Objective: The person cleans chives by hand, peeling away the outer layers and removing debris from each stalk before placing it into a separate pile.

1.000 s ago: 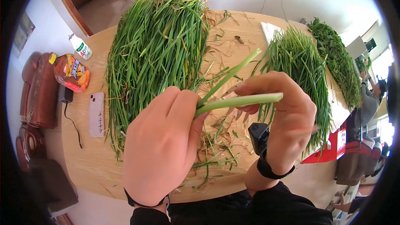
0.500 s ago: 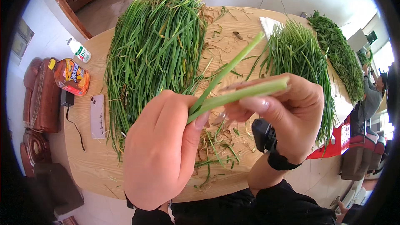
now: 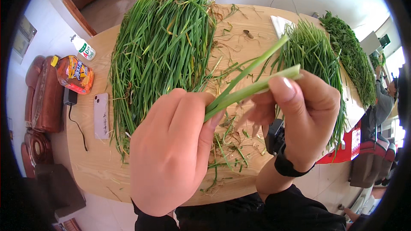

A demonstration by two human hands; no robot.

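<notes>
My left hand [image 3: 173, 145] is closed around a few green stalks that look like garlic chives [image 3: 239, 95], their pale ends pointing up and right. One thinner stalk stands apart above the thicker ones. At the pale end of the thicker stalks, my right hand [image 3: 306, 111] pinches with thumb and forefinger; its other fingers are partly hidden and blurred. A black strap with a small black device circles the right wrist. Behind my left hand lies a large heap of chives [image 3: 165, 47]. A smaller, tidier pile of chives [image 3: 310, 47] lies beyond my right hand.
Root scraps and torn leaves [image 3: 231, 145] litter the wooden table [image 3: 96, 162]. At the left are a phone [image 3: 101, 115], a black adapter with cable [image 3: 70, 97], an orange drink bottle [image 3: 75, 75] and a white bottle [image 3: 83, 48]. Leafy greens [image 3: 349, 60] line the far right, near another person [image 3: 385, 98].
Both hands and the stalks have shifted slightly right in the picture. My right thumb has moved up onto the stalks' pale end. The view has also shifted a little.
</notes>
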